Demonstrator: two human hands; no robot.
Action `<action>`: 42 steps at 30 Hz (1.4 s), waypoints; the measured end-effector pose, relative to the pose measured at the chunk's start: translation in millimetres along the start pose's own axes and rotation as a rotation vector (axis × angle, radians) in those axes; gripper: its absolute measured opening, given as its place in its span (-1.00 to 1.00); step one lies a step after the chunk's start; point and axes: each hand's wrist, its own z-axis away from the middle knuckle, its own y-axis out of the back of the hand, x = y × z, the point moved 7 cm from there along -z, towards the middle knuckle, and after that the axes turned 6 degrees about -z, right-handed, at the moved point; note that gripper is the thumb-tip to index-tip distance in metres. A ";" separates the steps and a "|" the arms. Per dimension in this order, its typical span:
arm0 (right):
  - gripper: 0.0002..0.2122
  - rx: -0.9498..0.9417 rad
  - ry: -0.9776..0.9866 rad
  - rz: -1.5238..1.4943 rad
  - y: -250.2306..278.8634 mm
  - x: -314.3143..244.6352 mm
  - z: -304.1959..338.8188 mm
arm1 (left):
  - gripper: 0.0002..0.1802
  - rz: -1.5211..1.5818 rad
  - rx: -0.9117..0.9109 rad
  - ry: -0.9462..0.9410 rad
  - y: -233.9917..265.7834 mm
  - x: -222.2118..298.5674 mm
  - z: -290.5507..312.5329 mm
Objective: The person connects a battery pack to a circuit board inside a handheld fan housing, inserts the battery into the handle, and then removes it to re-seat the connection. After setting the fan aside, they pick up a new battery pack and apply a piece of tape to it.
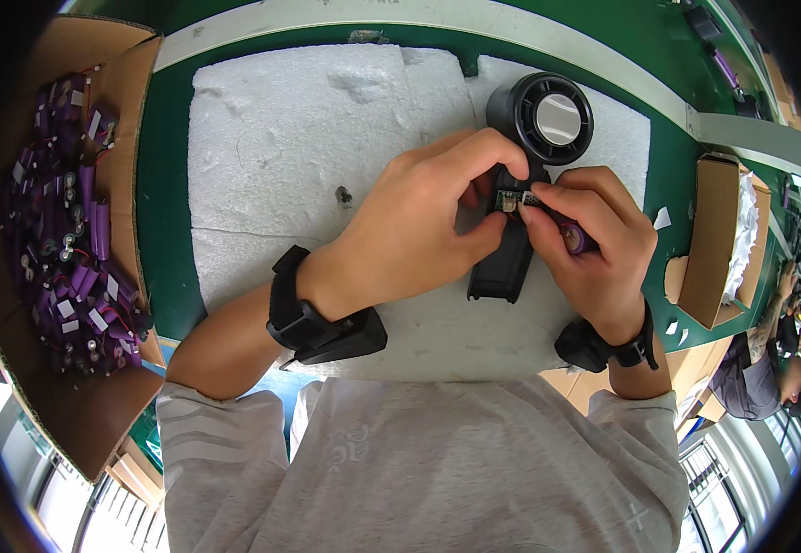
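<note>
Head view: two bare hands work over one black fan-shaped device (503,263), which lies near the right side of a white foam sheet (280,157) on the green counter (165,184). The device has one round head (557,118) with a single silvery disc at its centre, and one handle pointing toward the wearer. One small circuit board (509,200) shows in the handle's opening just below the head.

The left hand (419,212) is grasping the device, its thumb on the near side of the board and its forefinger up by the neck. The right hand (594,221) is curled around one purple cell (577,238), whose round end shows between thumb and fingers; its thumb and forefinger tips meet at the board's right end, and what lies between them is too small to tell. Two black wristbands (288,290), one per wrist, each have a black block alongside.

Two cardboard boxes flank the foam. The larger box (133,184), on the left, holds dozens of purple cells (69,240), too jumbled to count exactly; the smaller box (709,240), on the right, contains crumpled white material (743,240). Three white scraps (663,218) lie near the smaller box. One other person (752,382) shows at the right edge.
</note>
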 end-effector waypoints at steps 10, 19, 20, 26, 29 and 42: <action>-0.76 -0.019 -0.063 0.026 -1.5 -0.2 1.8 | -0.64 -0.049 0.052 0.056 -1.7 0.2 -0.8; -0.80 0.040 -0.013 0.065 -0.8 -3.9 -0.4 | -0.62 -0.056 0.074 0.063 -2.5 0.0 0.9; -0.80 0.039 -0.012 0.065 -1.0 -3.9 -0.3 | -0.62 -0.061 0.075 0.061 -2.6 0.0 1.1; -0.81 0.055 0.024 0.089 -1.9 -6.2 1.1 | -0.63 -0.070 0.071 0.052 -2.6 1.0 2.3; -0.81 0.047 0.018 0.111 -2.7 -7.7 0.9 | -0.63 -0.061 0.069 0.040 -2.2 0.9 2.4; -0.81 0.030 -0.274 0.008 1.7 6.4 1.6 | -0.64 -0.116 -0.028 -0.175 5.6 10.3 -6.3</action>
